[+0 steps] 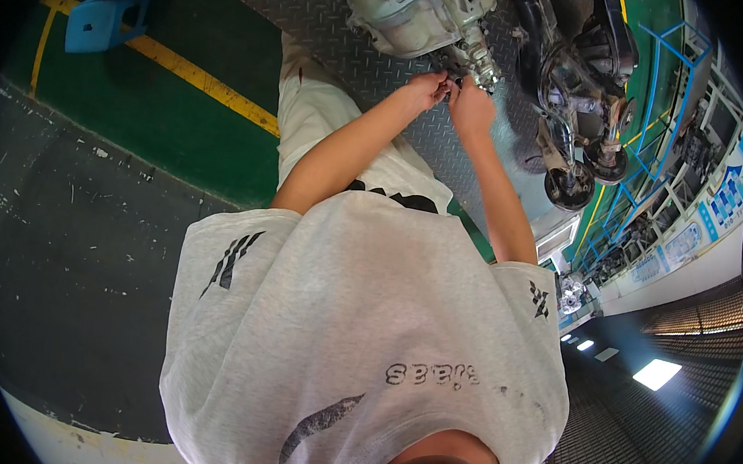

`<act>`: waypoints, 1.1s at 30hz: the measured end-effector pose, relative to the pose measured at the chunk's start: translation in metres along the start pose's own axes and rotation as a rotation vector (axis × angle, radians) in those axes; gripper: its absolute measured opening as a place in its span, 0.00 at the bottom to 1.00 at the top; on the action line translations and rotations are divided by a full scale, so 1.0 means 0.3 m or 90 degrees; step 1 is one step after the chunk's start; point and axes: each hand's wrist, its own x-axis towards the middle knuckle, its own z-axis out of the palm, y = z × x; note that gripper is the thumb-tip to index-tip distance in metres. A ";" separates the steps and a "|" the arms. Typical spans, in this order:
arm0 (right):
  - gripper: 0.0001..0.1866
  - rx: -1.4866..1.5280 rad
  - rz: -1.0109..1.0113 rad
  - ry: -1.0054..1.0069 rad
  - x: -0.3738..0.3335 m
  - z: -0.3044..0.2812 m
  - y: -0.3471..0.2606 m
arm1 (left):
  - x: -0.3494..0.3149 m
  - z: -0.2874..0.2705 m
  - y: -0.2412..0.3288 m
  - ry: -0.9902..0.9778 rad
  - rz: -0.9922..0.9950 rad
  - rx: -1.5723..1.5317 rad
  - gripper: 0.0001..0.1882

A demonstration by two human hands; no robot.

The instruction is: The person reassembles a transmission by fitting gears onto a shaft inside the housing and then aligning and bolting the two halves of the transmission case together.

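A large grey cast-metal housing (399,25), like a gearbox or engine case, rests on the tread-plate work surface (336,47) at the top. From its near right side sticks out a smaller metal fitting (482,66). Both hands meet at the near edge of this fitting. My left hand (430,87) is closed, fingers pinched at the fitting's left side. Close beside it, my right hand (471,107) is also closed, fingertips against the fitting's lower end. Whatever small part is between the fingers is hidden.
Dark, greasy suspension-like assemblies (569,125) lie to the right on the same surface. A blue plastic stool (103,24) stands on the green floor at far left, by a yellow line (202,84). Blue metal racks (650,121) with parts line the far right.
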 end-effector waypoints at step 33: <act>0.21 -0.047 0.035 -0.067 0.032 -0.020 -0.023 | -0.023 -0.007 0.008 0.001 0.024 0.007 0.11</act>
